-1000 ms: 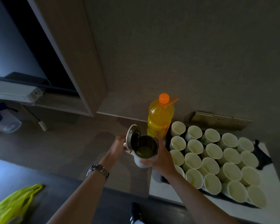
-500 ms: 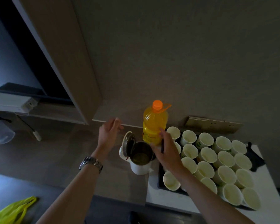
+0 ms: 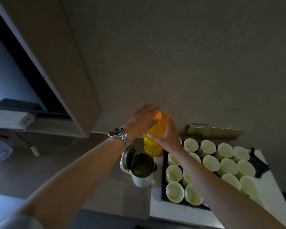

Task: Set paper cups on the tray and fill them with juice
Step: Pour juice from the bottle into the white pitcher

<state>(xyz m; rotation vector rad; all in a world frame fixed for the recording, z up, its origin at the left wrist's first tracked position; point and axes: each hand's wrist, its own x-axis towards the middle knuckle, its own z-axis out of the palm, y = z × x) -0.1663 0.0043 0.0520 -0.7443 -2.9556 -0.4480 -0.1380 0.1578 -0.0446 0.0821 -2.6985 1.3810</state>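
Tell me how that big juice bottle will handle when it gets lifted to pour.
The juice bottle looks nearly full, so probably heavy and top-heavy once tilted. Its smooth plastic may be slippery; the right hand gripping its shoulder should help. The left hand is at the cap.

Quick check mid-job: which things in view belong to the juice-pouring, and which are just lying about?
Job:
juice bottle, right hand gripping its body, left hand at the orange cap
paper cups on the black tray

Lying about:
open-lidded kettle
wall socket panel
wristwatch
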